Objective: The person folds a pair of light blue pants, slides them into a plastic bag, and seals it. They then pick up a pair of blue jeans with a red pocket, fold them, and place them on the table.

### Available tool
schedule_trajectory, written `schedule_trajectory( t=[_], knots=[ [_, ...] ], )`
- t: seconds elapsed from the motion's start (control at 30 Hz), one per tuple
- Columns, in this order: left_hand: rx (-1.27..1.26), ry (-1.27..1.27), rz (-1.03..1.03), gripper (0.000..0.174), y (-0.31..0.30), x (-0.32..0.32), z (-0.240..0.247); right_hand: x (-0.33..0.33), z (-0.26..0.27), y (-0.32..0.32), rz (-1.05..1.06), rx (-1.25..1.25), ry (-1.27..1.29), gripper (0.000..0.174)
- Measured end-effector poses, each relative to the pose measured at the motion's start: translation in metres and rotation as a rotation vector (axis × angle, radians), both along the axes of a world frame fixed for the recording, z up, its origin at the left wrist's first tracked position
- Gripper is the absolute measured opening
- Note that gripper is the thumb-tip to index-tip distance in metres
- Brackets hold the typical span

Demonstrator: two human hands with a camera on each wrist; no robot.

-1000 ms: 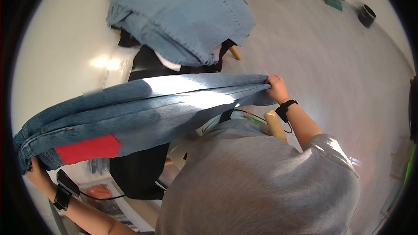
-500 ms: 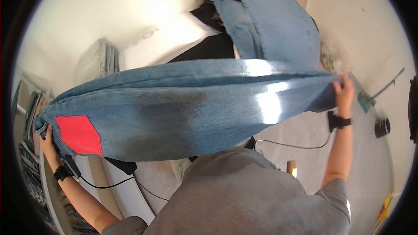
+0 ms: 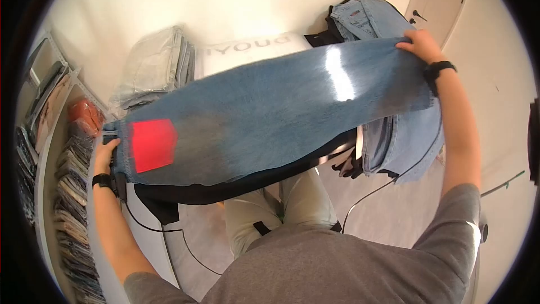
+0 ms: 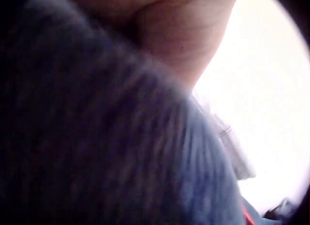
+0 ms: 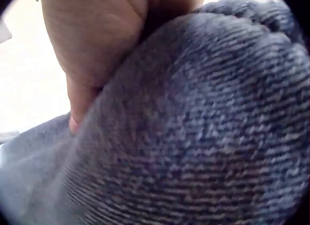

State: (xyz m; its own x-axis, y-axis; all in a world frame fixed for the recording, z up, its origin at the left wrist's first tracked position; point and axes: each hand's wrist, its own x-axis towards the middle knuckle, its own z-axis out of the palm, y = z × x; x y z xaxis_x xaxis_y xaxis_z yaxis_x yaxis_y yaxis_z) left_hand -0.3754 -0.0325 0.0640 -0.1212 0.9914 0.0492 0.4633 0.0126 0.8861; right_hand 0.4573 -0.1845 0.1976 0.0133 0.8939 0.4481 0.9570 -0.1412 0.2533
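Note:
A pair of blue jeans (image 3: 264, 101) with a red patch (image 3: 153, 145) stretches lengthwise between both hands, one leg laid over the other. At the waistband end my left hand (image 3: 105, 155) grips the jeans, thumb on the near face. My right hand (image 3: 422, 46) holds the hem end, higher up and to the right. Ribbed-looking denim (image 4: 121, 137) fills much of the left wrist view, below the base of the hand (image 4: 184, 36). In the right wrist view, fingers (image 5: 80, 101) press against the cloth near a thick stitched edge; the other fingertips are hidden.
Beneath the jeans shows a black surface (image 3: 163, 205). Behind them lie a plastic-wrapped stack (image 3: 152, 65), a white lettered package (image 3: 247, 50) and light blue jeans (image 3: 388, 17). Shelves with folded clothes (image 3: 76, 214) stand at left. A thin cable (image 3: 365, 194) hangs by the right arm.
The view has turned toward the wall and shelves. The jeans now spread flatter, their front face showing, with the right hand raised. Both hands keep their hold.

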Motion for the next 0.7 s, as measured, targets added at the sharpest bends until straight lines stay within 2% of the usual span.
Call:
schedule_trajectory(
  t=[0.07, 0.13, 0.17, 0.23, 0.3, 0.37, 0.4, 0.43, 0.47, 0.5, 0.57, 0.63, 0.7],
  knots=[
    [-0.07, 0.102, -0.001, 0.058, 0.01, 0.005, -0.019, 0.005, -0.03, 0.033, -0.011, -0.042, -0.035, 0.035],
    [-0.096, 0.457, 0.078, 0.073, 0.016, 0.003, -0.041, 0.003, -0.057, 0.054, -0.14, -0.2, -0.136, 0.051],
    [-0.108, 0.451, 0.067, 0.073, 0.025, -0.006, -0.047, -0.003, -0.061, 0.06, -0.148, -0.214, -0.143, 0.051],
    [0.007, 0.72, -0.029, 0.082, 0.026, -0.006, -0.047, -0.002, -0.08, 0.063, -0.322, -0.21, 0.108, 0.074],
    [0.18, 0.614, -0.086, 0.06, -0.005, 0.021, -0.032, 0.009, -0.086, 0.059, -0.319, -0.216, 0.177, 0.08],
    [0.281, 0.472, -0.166, 0.044, -0.05, 0.072, -0.009, 0.028, -0.091, 0.04, -0.079, 0.044, 0.437, 0.073],
    [0.385, 0.503, -0.192, 0.043, -0.066, 0.089, -0.015, 0.034, -0.088, 0.025, -0.129, 0.052, 0.418, 0.073],
    [0.381, 0.386, -0.225, 0.039, -0.085, 0.114, -0.014, 0.037, -0.087, 0.008, -0.199, 0.046, 0.578, 0.069],
    [0.431, 0.421, -0.322, 0.041, -0.098, 0.126, -0.023, 0.037, -0.089, -0.007, -0.263, 0.048, 0.739, 0.066],
    [0.456, 0.467, -0.39, 0.043, -0.114, 0.148, -0.027, 0.03, -0.096, -0.022, -0.284, 0.109, 0.721, 0.06],
    [0.468, 0.43, -0.553, 0.049, -0.134, 0.186, -0.046, 0.009, -0.106, -0.045, -0.343, 0.189, 0.703, 0.058],
    [0.4, 0.466, -0.579, 0.06, -0.145, 0.218, -0.055, -0.008, -0.118, -0.051, -0.41, 0.234, 0.785, 0.059],
    [0.374, 0.519, -0.528, 0.06, -0.145, 0.237, -0.062, -0.018, -0.121, -0.049, -0.399, 0.261, 0.685, 0.064]
  ],
)
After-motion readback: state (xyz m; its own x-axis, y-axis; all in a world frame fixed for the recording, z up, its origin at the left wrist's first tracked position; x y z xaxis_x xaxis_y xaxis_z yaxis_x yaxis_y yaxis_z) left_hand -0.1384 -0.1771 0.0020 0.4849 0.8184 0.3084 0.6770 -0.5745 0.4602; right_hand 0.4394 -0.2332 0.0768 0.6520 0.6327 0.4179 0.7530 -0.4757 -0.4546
